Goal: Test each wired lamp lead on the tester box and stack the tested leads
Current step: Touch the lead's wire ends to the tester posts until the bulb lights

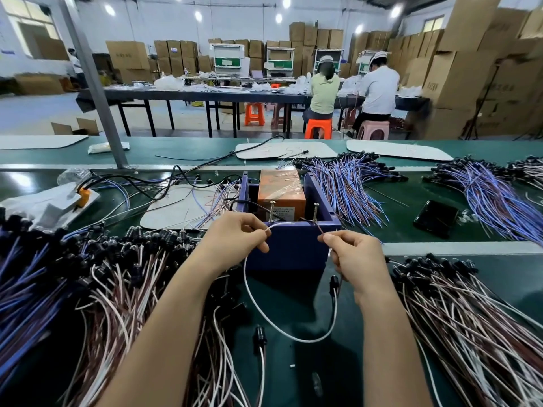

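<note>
two heaps of leads lie on the desk: a left heap outside my left hand, a right heap outside my right hand; which one is the tested stack i cannot tell. the tester box sits just beyond both hands. each hand pinches one end of a single lead, white wire in the left, brown in the right, with the loop and lamp holder hanging back under the wrists. the ends are near the two screws; contact i can't confirm. my worry: an end slips off its screw and reads as a false fail, the two ends brush and short, or the loop snags loose leads below.
</note>
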`<action>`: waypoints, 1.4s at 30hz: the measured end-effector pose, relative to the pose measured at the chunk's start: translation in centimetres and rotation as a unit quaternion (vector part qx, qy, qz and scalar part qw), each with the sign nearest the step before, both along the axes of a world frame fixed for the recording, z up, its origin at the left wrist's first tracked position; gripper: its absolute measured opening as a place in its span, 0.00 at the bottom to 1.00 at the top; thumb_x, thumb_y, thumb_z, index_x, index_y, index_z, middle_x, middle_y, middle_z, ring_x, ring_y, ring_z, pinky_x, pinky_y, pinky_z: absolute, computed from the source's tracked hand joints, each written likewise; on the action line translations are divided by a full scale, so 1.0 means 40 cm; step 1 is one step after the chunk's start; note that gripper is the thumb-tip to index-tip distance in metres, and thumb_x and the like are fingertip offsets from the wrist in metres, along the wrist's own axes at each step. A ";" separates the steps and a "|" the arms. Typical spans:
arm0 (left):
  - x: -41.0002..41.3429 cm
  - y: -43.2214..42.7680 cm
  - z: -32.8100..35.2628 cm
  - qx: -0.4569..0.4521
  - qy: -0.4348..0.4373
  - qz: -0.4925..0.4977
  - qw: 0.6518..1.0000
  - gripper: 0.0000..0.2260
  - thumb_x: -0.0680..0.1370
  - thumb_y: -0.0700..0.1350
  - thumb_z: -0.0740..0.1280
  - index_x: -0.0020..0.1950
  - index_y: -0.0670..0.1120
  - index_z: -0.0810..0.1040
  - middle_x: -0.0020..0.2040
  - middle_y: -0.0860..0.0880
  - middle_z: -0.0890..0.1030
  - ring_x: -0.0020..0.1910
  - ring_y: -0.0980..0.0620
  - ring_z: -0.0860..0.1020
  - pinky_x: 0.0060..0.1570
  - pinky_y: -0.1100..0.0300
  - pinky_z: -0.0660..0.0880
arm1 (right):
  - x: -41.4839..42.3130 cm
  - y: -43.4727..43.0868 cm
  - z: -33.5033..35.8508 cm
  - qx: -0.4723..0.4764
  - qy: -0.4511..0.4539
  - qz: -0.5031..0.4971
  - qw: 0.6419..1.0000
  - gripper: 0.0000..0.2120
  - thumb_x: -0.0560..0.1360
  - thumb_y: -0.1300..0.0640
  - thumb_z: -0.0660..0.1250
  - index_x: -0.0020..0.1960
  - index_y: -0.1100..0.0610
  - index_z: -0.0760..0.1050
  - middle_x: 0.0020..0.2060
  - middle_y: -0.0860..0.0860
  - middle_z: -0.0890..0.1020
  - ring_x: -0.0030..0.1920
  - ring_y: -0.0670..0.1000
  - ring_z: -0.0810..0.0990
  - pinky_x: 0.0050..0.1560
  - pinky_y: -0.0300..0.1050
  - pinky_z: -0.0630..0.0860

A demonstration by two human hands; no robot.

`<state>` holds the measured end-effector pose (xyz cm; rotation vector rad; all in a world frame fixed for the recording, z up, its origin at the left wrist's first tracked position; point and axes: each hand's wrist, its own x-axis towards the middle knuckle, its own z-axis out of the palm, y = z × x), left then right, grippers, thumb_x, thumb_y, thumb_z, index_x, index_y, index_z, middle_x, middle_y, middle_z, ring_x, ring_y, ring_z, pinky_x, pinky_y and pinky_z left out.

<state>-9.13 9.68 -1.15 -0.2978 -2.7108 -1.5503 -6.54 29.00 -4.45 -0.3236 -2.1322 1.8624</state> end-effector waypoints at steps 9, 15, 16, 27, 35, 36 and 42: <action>-0.009 -0.022 -0.003 -0.071 0.073 0.077 0.992 0.09 0.75 0.49 0.70 0.36 0.49 0.81 0.25 0.54 0.80 0.23 0.60 0.71 0.25 0.72 0.66 | -0.002 0.002 -0.002 0.005 0.002 0.005 1.000 0.08 0.75 0.61 0.67 0.37 0.56 0.81 0.18 0.44 0.67 0.20 0.41 0.63 0.28 0.36 0.60; -0.005 -0.019 0.003 -0.106 0.100 0.148 0.978 0.09 0.73 0.50 0.68 0.33 0.51 0.78 0.29 0.52 0.80 0.33 0.53 0.77 0.37 0.60 0.72 | -0.004 0.002 -0.003 0.008 0.004 0.010 1.000 0.07 0.75 0.61 0.67 0.39 0.58 0.81 0.18 0.44 0.68 0.19 0.41 0.63 0.26 0.34 0.60; -0.005 -0.019 0.004 -0.102 0.101 0.155 0.977 0.08 0.73 0.50 0.67 0.34 0.50 0.78 0.30 0.51 0.81 0.36 0.50 0.77 0.39 0.58 0.74 | -0.004 0.002 -0.003 0.009 0.003 0.009 1.000 0.07 0.75 0.61 0.67 0.39 0.58 0.81 0.18 0.44 0.68 0.20 0.41 0.63 0.27 0.35 0.60; -0.005 -0.016 0.007 -0.082 0.102 0.166 0.977 0.09 0.74 0.49 0.67 0.34 0.50 0.77 0.31 0.49 0.80 0.34 0.48 0.76 0.38 0.58 0.72 | 0.000 0.003 0.002 -0.008 -0.003 0.011 1.000 0.06 0.75 0.62 0.67 0.42 0.62 0.80 0.17 0.44 0.67 0.19 0.42 0.62 0.23 0.32 0.60; -0.007 -0.022 0.003 -0.085 0.103 0.161 0.978 0.09 0.74 0.49 0.66 0.34 0.49 0.77 0.31 0.49 0.80 0.35 0.48 0.77 0.38 0.58 0.73 | 0.002 0.002 0.005 -0.010 -0.007 0.012 1.000 0.06 0.75 0.62 0.67 0.41 0.61 0.80 0.18 0.44 0.67 0.20 0.42 0.63 0.25 0.34 0.61; -0.008 -0.022 0.003 -0.085 0.102 0.161 0.978 0.09 0.74 0.49 0.66 0.35 0.49 0.77 0.32 0.49 0.81 0.36 0.47 0.78 0.39 0.57 0.74 | 0.002 0.002 0.005 -0.011 -0.007 0.012 1.000 0.06 0.75 0.62 0.67 0.41 0.61 0.80 0.18 0.44 0.67 0.20 0.42 0.63 0.25 0.34 0.61; -0.006 -0.023 0.004 -0.094 0.100 0.159 0.978 0.09 0.74 0.49 0.66 0.35 0.50 0.77 0.34 0.48 0.81 0.35 0.48 0.77 0.37 0.58 0.73 | 0.003 0.002 0.004 -0.009 -0.010 0.015 1.000 0.06 0.75 0.62 0.67 0.40 0.60 0.80 0.18 0.44 0.68 0.21 0.42 0.63 0.25 0.33 0.61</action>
